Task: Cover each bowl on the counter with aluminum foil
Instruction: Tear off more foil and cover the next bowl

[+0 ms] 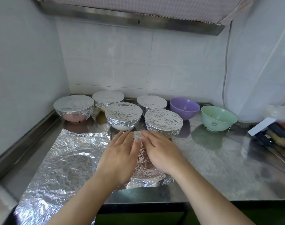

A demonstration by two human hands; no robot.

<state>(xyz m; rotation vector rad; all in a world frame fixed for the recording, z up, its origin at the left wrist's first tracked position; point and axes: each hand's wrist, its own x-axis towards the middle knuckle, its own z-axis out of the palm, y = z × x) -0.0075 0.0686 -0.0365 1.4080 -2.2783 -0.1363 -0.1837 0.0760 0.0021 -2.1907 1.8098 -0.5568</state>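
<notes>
Five foil-covered bowls [123, 115] crowd the back of the steel surface [219, 168], with an uncovered purple bowl [184, 108] and an uncovered green bowl [218, 117] to their right, near the wall. A large crinkled foil sheet [63, 163] lies flat at the left, its edge running under the left forearm, and a cluttered heap of packets [271, 132] sits at the far right edge. Just in front of the covered group stands the bowl being wrapped [145, 177], foil draped over its top and bunched at its near rim. The left hand [119, 158] and right hand [161, 153] lie on it side by side, fingers straight and close together, pressing the foil down, fingertips nearly meeting at the far rim.
</notes>
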